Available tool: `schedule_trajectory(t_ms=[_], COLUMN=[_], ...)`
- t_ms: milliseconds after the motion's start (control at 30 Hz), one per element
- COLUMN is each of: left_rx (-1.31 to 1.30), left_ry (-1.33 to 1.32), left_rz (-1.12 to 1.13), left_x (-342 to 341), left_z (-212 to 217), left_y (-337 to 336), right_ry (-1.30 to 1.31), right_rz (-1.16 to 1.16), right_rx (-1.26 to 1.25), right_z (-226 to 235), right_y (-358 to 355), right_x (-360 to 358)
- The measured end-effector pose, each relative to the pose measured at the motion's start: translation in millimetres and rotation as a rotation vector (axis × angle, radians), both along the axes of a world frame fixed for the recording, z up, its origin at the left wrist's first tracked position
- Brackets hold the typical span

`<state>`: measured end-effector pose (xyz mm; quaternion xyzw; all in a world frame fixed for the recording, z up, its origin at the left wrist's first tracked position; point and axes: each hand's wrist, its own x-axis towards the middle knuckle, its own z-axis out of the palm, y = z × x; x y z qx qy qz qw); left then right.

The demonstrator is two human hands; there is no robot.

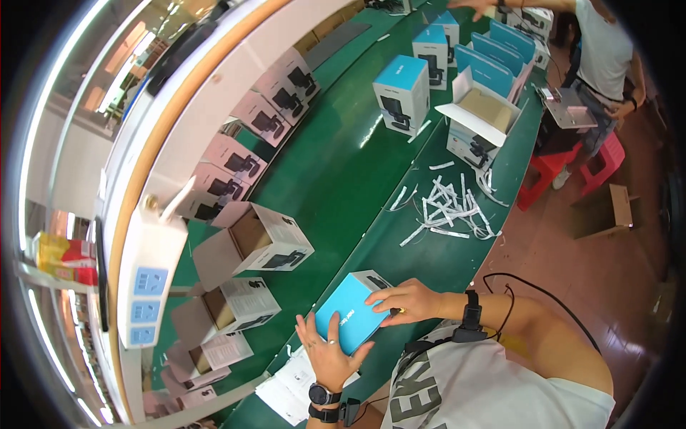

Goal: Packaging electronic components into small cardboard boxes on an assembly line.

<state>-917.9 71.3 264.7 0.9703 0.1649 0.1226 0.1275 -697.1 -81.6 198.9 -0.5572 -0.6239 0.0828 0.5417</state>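
A small box with a blue top and white sides (351, 309) lies on the green belt (336, 171) right in front of me. My left hand (327, 352) presses flat against its near side with fingers spread. On the box's right end rests my right hand (409, 301), fingers curled over the edge. Both wrists wear dark watches.
Open white boxes (251, 244) with flaps up stand to the left along the belt. Closed blue-topped boxes (402, 91) and an open one (480, 118) stand farther up. Torn white strips (446, 211) litter the belt edge. Another person (604, 50) works at the far end beside red stools (547, 171).
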Motion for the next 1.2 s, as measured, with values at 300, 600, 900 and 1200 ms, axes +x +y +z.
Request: schedule_trajectory(t_ms=[300,600,900,1200], left_rx=[0.029,-0.061,0.181,0.319], left_ry=[0.052,0.041,-0.092,-0.106], left_rz=[0.076,0.071,0.114,0.29], left_x=[34,126,321,313], left_z=[21,43,12,-4], left_y=[-24,12,120,139], right_ry=[0.085,1.239,1.549,1.74], right_rz=[-0.005,-0.234,-0.293,-0.3], right_rx=[0.076,-0.167,-0.515,-0.594], right_z=[16,5,-56,-26], right_y=[-1,-21,-129,-104], right_x=[31,68,102,82])
